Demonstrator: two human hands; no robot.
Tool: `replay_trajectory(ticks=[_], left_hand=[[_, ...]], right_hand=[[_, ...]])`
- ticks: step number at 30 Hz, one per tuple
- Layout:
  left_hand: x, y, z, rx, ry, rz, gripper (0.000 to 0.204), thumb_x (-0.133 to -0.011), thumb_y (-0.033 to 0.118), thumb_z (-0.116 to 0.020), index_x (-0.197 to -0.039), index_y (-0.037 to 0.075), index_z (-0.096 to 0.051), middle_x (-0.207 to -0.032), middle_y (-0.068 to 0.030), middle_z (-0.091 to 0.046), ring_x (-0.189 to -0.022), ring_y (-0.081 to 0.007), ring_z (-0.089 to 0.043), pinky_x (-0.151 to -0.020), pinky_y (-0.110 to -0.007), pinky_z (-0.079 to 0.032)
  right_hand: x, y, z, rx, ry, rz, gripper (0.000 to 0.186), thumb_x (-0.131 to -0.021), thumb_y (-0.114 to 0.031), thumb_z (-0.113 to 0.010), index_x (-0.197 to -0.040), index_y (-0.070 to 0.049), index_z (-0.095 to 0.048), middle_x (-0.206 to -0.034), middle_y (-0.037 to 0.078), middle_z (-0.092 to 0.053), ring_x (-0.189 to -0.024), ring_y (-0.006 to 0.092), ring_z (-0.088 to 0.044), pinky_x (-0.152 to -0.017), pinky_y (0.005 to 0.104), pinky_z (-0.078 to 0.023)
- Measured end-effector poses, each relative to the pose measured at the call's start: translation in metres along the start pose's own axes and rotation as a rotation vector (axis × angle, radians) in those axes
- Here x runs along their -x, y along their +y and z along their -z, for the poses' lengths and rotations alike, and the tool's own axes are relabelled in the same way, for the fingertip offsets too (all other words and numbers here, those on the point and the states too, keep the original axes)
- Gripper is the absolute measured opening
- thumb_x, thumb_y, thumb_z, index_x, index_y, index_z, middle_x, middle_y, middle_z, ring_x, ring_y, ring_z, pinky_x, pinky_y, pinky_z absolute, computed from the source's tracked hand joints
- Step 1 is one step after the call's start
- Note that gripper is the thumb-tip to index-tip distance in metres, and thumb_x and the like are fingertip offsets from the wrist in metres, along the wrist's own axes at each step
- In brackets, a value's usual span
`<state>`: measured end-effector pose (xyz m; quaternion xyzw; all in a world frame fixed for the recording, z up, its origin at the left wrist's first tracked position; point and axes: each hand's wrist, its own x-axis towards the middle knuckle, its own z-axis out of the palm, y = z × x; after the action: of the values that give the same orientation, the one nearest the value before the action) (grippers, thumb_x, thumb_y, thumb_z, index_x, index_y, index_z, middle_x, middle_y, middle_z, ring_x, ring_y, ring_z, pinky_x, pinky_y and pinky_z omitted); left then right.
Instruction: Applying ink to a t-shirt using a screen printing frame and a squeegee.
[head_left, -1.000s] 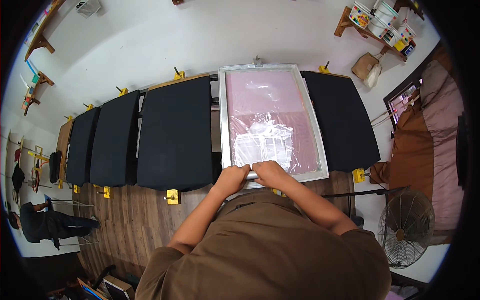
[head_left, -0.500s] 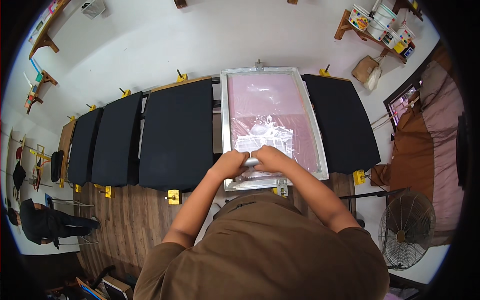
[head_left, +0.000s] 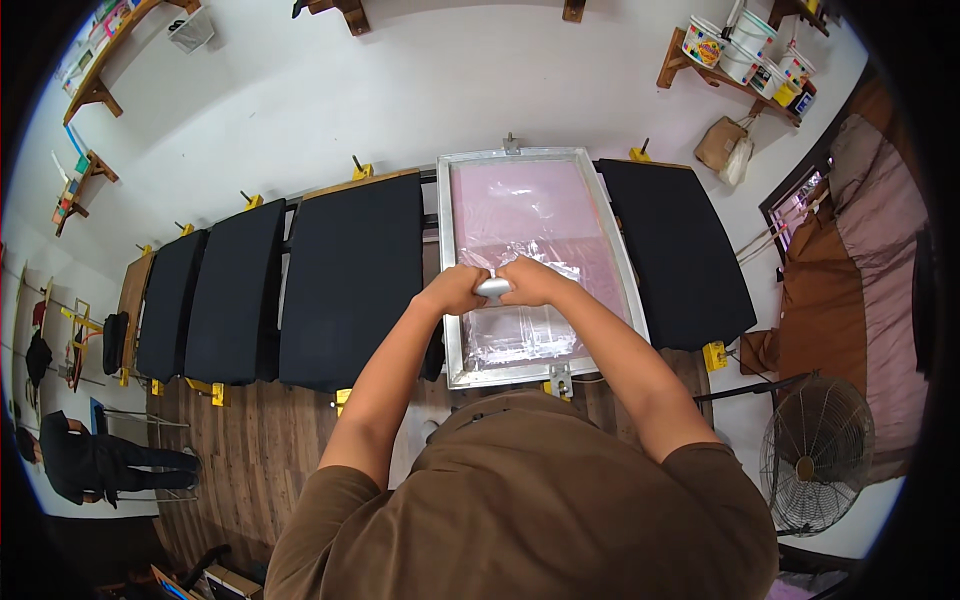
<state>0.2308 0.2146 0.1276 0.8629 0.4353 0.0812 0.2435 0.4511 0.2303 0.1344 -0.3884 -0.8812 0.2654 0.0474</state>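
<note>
In front of me lies a screen printing frame (head_left: 632, 275) with a silver metal rim and pinkish mesh. Both of my hands grip a grey-handled squeegee (head_left: 492, 288) across the mesh, around the middle of the frame. My left hand (head_left: 457, 291) is wrapped round its left end, my right hand (head_left: 529, 281) round its right end. The squeegee's blade is hidden under the handle and hands. White ink (head_left: 520, 335) is smeared on the mesh on the near side of the squeegee, with more white just beyond my hands.
Black-covered printing boards (head_left: 352, 280) stand in a row to the left, and another black board (head_left: 678, 250) to the right. Yellow clamps (head_left: 714, 355) hold the edges. A floor fan (head_left: 815, 455) is at the lower right; a person (head_left: 85, 460) stands far left.
Both hands have moved the squeegee away from me, up the mesh. White ink now shows on the near part of the mesh behind it.
</note>
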Motion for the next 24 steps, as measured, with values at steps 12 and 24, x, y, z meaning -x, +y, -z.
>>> replay_trajectory(ticks=[12,24], left_hand=[[-0.006,-0.006,-0.015,-0.057,0.054,0.050,0.026,-0.081,0.024,-0.077,-0.099,0.008,-0.067,-0.096,-0.0165,-0.073,-0.092,-0.0393,-0.070,-0.082,-0.048,-0.055],[-0.011,-0.014,-0.025,-0.040,0.024,0.043,0.026,-0.080,0.022,-0.076,-0.100,0.008,-0.067,-0.096,-0.0166,-0.072,-0.093,-0.0386,-0.070,-0.082,-0.048,-0.055]], right_hand=[[-0.010,0.012,-0.011,0.071,0.022,-0.031,0.025,-0.075,-0.023,-0.076,-0.089,-0.004,-0.069,-0.084,0.018,-0.070,-0.088,0.0375,-0.069,-0.082,0.0455,-0.056],[-0.013,0.026,-0.027,0.048,0.048,-0.027,0.029,-0.074,-0.025,-0.076,-0.093,-0.003,-0.070,-0.085,0.020,-0.071,-0.086,0.0371,-0.071,-0.082,0.0450,-0.057]])
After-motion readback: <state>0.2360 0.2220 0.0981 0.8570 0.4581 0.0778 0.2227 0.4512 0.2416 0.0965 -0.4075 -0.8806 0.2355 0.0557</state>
